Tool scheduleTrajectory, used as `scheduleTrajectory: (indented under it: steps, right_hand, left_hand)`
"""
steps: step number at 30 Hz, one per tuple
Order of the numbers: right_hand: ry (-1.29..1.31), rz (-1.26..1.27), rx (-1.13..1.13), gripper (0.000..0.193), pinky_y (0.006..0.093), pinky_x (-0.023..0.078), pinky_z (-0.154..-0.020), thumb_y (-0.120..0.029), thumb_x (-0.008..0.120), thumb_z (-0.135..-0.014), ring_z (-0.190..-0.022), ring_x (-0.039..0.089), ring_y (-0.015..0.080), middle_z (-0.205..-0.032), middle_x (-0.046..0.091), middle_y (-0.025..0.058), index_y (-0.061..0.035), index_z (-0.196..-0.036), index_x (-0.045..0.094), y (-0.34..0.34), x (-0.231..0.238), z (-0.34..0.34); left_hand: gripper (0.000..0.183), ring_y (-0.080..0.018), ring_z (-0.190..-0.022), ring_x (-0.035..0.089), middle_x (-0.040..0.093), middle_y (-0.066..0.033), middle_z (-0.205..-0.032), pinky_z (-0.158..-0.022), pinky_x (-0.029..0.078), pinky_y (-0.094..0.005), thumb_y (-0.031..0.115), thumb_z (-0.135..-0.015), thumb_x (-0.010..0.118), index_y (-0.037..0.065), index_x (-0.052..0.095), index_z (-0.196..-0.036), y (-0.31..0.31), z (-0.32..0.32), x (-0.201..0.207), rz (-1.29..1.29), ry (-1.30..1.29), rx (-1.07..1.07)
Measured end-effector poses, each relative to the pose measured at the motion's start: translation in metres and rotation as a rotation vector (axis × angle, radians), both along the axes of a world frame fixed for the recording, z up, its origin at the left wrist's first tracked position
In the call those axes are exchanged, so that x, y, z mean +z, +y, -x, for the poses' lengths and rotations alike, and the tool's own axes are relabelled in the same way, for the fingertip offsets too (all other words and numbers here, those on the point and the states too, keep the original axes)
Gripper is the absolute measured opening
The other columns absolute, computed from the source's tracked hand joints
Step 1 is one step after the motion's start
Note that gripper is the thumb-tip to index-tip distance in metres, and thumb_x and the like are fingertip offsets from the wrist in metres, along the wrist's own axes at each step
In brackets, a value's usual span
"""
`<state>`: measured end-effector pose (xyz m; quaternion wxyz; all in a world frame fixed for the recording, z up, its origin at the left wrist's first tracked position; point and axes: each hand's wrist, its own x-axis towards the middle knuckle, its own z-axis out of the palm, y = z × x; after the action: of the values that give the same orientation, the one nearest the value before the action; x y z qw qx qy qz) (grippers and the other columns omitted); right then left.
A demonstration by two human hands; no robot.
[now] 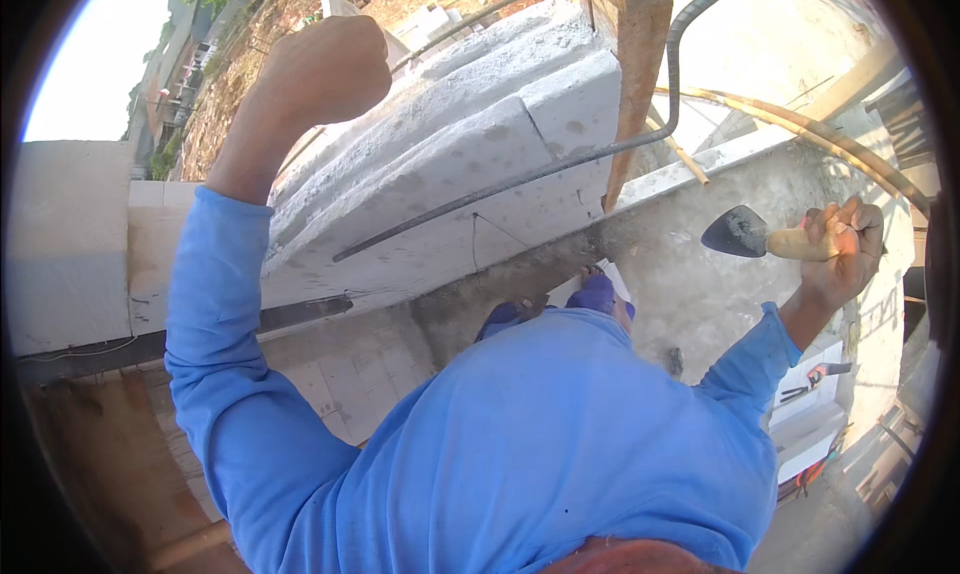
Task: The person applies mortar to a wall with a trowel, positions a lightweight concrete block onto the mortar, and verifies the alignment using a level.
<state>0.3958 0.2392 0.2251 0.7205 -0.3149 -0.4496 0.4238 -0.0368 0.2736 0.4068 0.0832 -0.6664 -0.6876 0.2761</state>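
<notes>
My right hand (845, 244) is wrapped round the wooden handle of a pointed trowel (740, 233), out to the right. Grey residue marks its dark blade, which points left. My left hand (330, 69) is raised in a fist at the upper left, over the far side of a white block wall (450, 164). Its fingers curl away from view, so I cannot make out whether anything is inside them. A thin metal rod (470, 19) runs up to the edge of that fist; contact between them cannot be judged. Rough grey mortar coats the wall's upper ledge.
A bent steel bar (560, 164) crosses in front of the wall near a wooden post (640, 84). Curved poles (810, 132) stand at the right. Beside my right elbow, pliers (800, 389) and a red-and-black tool (828, 371) lie on white blocks (812, 444).
</notes>
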Motion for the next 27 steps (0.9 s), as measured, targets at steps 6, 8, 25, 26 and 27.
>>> scheduleTrajectory:
  steps: [6, 8, 25, 26, 27]
  right_hand:
    - [-0.057, -0.026, -0.011, 0.017, 0.0314, 0.041, -0.055, 0.005, 0.046, -0.075, -0.057, 0.047, 0.0164, -0.078, 0.041, 0.005, -0.0052, -0.088, 0.045, 0.015, 0.018, 0.044]
    - [0.004, -0.038, 0.029, 0.016, 0.032, 0.04, -0.054, 0.005, 0.047, -0.075, -0.057, 0.047, 0.0169, -0.077, 0.041, 0.0049, -0.0056, -0.087, 0.045, 0.014, 0.02, 0.053]
    - [0.017, -0.956, 0.253, 0.021, 0.0372, 0.05, -0.063, -0.004, 0.056, -0.085, -0.064, 0.055, 0.0228, -0.086, 0.05, 0.0121, -0.008, -0.103, 0.046, -0.037, 0.173, 0.145]
    - [-0.03, -1.039, 0.152, 0.022, 0.0371, 0.051, -0.062, -0.004, 0.057, -0.085, -0.065, 0.056, 0.0232, -0.087, 0.051, 0.0127, -0.0082, -0.105, 0.046, -0.044, 0.173, 0.166]
    - [-0.061, -1.127, 0.034, 0.023, 0.0371, 0.052, -0.062, -0.004, 0.057, -0.086, -0.065, 0.057, 0.0237, -0.088, 0.052, 0.0133, -0.0084, -0.106, 0.046, -0.047, 0.171, 0.188]
  left_hand:
    - [0.041, -0.0316, -0.067, 0.064, 0.064, -0.026, -0.073, -0.064, 0.05, -0.038, 0.032, -0.097, 0.048, -0.002, 0.07, -0.092, 0.026, -0.049, -0.03, -0.114, -0.873, -0.108]
    - [0.033, -0.0138, -0.051, 0.052, 0.058, -0.0112, -0.06, -0.044, 0.039, -0.0288, 0.012, -0.084, 0.05, 0.002, 0.069, -0.11, 0.026, -0.016, -0.066, -0.281, -0.671, -0.565]
    - [0.019, -0.023, -0.058, 0.059, 0.058, -0.0164, -0.064, -0.053, 0.046, -0.0341, 0.01, -0.089, 0.051, -0.002, 0.059, -0.077, -0.105, -0.079, 0.072, -0.117, -1.213, -0.515]
    - [0.015, -0.0209, -0.061, 0.059, 0.059, -0.0145, -0.069, -0.054, 0.047, -0.0327, 0.011, -0.09, 0.051, -0.001, 0.059, -0.085, -0.105, -0.076, 0.066, -0.218, -1.144, -0.569]
    - [0.021, -0.0182, -0.07, 0.06, 0.061, -0.0122, -0.079, -0.059, 0.049, -0.0307, 0.018, -0.094, 0.05, 0.001, 0.06, -0.102, -0.093, -0.057, 0.033, -0.425, -1.064, -0.637]
